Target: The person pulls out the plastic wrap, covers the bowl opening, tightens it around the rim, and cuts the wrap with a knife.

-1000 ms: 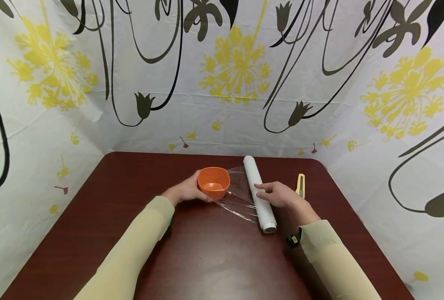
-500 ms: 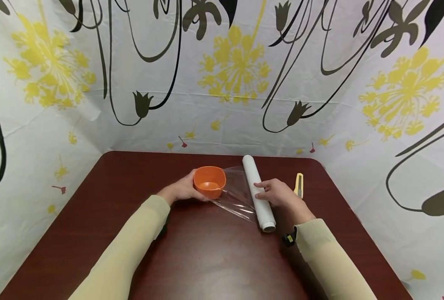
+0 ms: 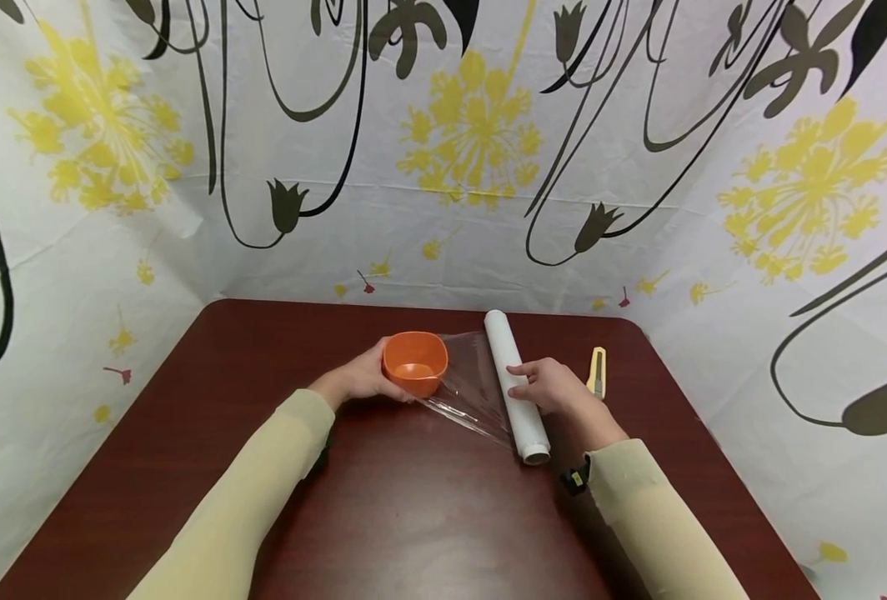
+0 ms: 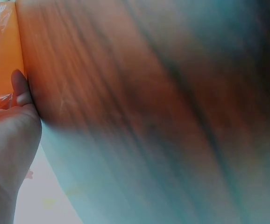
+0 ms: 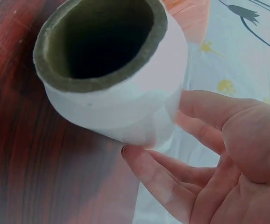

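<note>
My left hand [image 3: 364, 372] grips an orange bowl [image 3: 416, 364] from its left side, with the thumb near and the fingers on the far side. Clear plastic wrap [image 3: 473, 379] stretches from the bowl to a white roll of plastic wrap [image 3: 517, 392] lying lengthwise on the table. In the left wrist view, wrinkled wrap clings to the bowl's orange wall [image 4: 4, 60]. My right hand [image 3: 559, 392] rests its fingertips on the roll from the right, thumb and fingers spread apart. The roll's hollow cardboard core [image 5: 102, 42] faces the right wrist camera.
A yellow utility knife [image 3: 597, 372] lies right of the roll, partly behind my right hand. The dark red-brown table [image 3: 413, 517] ends at the back against a white flower-patterned cloth [image 3: 383, 158], which also hangs at both sides.
My left hand has drawn the bowl slightly left, away from the roll, and the wrap between them is longer. The right hand and the roll have stayed nearly still.
</note>
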The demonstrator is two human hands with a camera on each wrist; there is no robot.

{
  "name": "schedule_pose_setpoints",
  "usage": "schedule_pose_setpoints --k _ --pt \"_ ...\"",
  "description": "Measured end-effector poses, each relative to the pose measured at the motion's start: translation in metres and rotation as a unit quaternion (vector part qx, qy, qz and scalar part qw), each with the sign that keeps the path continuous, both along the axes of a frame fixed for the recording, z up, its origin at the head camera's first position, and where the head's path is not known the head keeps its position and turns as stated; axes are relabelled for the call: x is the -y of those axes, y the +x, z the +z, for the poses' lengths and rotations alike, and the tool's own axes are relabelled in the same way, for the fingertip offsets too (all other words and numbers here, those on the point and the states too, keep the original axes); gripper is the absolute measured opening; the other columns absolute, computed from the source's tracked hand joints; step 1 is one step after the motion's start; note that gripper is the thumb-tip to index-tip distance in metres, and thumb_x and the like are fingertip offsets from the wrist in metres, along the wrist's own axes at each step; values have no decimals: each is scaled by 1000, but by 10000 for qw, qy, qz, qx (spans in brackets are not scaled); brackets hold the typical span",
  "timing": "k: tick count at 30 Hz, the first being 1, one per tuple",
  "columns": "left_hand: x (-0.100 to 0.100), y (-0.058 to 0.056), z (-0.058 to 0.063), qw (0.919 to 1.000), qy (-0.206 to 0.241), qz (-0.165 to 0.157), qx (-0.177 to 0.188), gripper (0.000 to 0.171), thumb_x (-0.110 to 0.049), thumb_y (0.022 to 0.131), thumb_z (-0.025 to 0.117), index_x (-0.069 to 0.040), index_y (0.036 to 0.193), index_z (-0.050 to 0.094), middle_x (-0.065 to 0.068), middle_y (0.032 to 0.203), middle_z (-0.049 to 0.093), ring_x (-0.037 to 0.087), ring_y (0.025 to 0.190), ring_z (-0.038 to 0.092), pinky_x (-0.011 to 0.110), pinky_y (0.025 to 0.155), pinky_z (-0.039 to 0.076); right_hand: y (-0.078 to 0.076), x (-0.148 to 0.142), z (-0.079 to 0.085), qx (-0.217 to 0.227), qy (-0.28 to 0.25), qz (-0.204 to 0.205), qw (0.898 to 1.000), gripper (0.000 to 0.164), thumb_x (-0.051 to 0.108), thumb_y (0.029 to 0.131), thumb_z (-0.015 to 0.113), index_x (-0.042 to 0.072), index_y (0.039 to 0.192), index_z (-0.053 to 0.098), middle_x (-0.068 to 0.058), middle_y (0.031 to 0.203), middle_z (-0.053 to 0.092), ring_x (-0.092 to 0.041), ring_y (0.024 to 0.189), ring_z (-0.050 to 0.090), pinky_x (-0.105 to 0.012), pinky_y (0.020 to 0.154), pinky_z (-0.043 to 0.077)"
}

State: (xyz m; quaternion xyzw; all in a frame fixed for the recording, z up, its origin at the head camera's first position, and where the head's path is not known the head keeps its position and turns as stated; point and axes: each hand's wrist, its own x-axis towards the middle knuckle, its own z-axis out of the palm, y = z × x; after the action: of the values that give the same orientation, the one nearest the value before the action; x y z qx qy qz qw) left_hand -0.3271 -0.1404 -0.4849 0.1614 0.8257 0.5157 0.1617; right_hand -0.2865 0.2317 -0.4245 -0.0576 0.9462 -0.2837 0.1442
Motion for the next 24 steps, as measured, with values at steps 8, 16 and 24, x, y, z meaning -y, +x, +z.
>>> schedule_pose_setpoints --k 8,16,24 --pt "-1 -3 3 9999 68 -35 103 118 -20 78 101 -15 167 25 14 164 46 36 147 47 58 131 37 0 -4 -1 -255 179 -38 9995 58 35 101 80 19 154 65 -26 144 69 -30 114 72 -37 74 64" --pt "1 -5 1 9998 -40 -19 181 120 -20 76 102 -15 168 24 13 165 45 35 146 48 56 129 40 4 -18 -1 -265 149 37 9995 63 33 101 81 11 157 61 -27 143 71 -30 110 76 -39 75 66" --pt "-1 -2 0 9999 -72 1 131 118 -20 77 101 -15 167 25 14 164 46 36 145 49 57 128 41 5 -27 -2 -191 173 110 9996 59 26 106 73 5 159 56 -29 142 69 -35 116 73 -42 76 67"
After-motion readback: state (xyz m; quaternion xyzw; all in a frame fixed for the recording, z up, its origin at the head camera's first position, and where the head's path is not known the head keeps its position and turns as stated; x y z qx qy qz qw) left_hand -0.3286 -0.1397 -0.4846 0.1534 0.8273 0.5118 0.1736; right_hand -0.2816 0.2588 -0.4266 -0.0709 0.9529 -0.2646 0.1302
